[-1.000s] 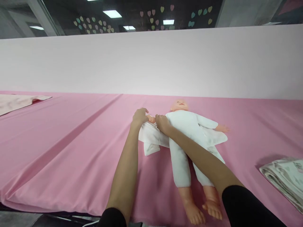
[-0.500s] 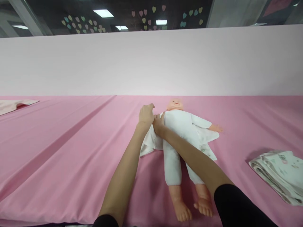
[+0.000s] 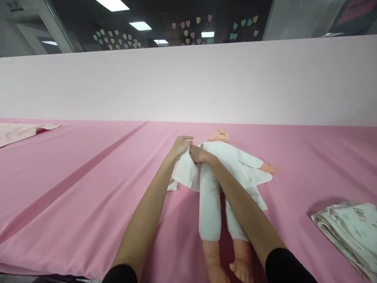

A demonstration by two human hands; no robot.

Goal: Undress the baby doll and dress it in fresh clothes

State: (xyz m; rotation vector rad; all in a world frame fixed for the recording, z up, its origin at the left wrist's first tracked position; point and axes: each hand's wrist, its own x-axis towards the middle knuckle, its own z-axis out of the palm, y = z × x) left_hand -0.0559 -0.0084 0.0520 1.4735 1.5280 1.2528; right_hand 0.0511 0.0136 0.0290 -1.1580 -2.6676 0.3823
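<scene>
A baby doll [image 3: 209, 204] lies on its back, its body in white and its feet toward me. A white baby shirt [image 3: 187, 171] is spread under and beside it, with one flap out to the right. My left hand [image 3: 181, 146] is closed on the shirt's raised left part, fingers pointing right. Close beside it, my right hand [image 3: 198, 153] is closed with the thumb up, at the doll's arm on the left side. That arm is hidden by cloth and hands, so what the right fingers grip does not show. The doll's other arm stretches out to the right.
A pink padded surface [image 3: 88, 196] lies under everything, with a white wall [image 3: 176, 86] behind it. A folded printed cloth [image 3: 350, 232] is at the right. A pale cloth [image 3: 23, 131] lies at the far left.
My left hand has shifted slightly left and down, and the shirt's left part is now lifted and stretched out. The right hand has turned, its fingers now pointing left at the cloth.
</scene>
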